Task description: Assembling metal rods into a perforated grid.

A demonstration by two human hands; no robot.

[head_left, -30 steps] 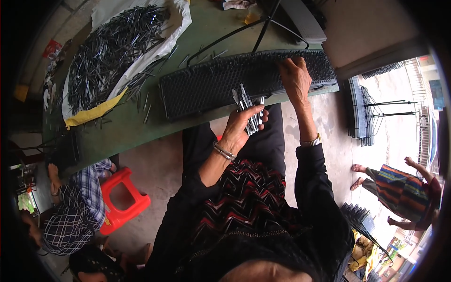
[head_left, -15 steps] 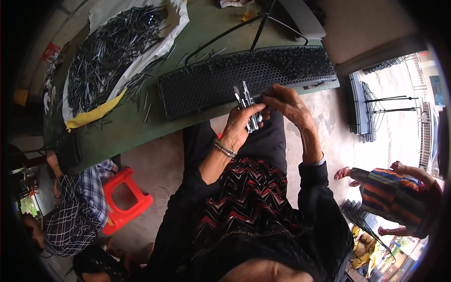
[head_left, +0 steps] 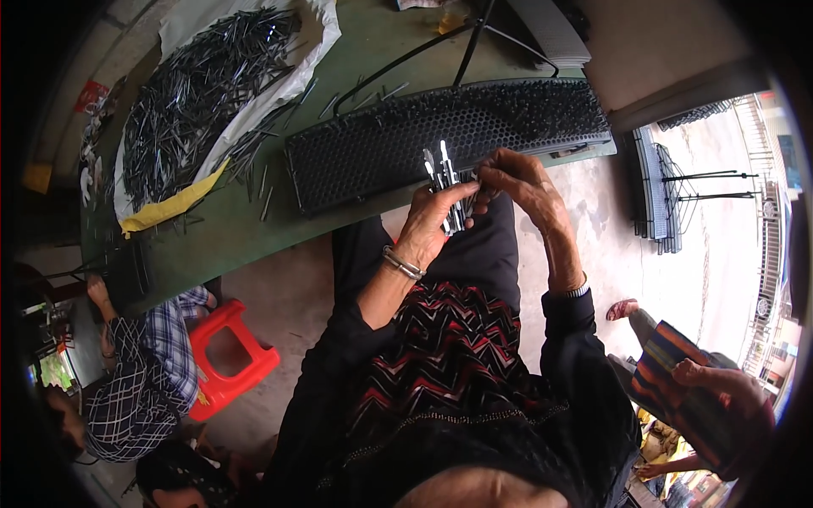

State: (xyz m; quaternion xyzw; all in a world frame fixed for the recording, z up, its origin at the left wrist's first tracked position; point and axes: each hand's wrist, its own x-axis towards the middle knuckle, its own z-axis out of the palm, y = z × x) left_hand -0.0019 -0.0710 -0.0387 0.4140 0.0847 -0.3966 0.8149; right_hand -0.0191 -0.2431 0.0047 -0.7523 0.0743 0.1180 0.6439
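My left hand [head_left: 426, 222] is closed around a small bundle of slim metal rods [head_left: 445, 169], silver with dark parts, whose ends stick up past the thumb. Close beside it, my right hand [head_left: 527, 188] is bent in a pinch, its fingertips meeting the left fingers at the bundle's right side. Whatever lies between the right fingertips is too small to make out. Just beyond both hands a long black rack with a honeycomb of holes [head_left: 364, 161] lies along the table edge. Its far and right parts are thick with short dark upright pieces.
A white sack [head_left: 326, 25] heaped with loose dark rods [head_left: 203, 102] lies on the green table [head_left: 296, 46]. A black metal stand [head_left: 464, 63] rises behind the rack. A red stool [head_left: 262, 364] and a seated person [head_left: 135, 389] are at left; another person [head_left: 711, 398] is at right.
Both hands have barely shifted; the right fingertips stay at the bundle. The person at right has moved toward the lower part of the picture and bent an arm.
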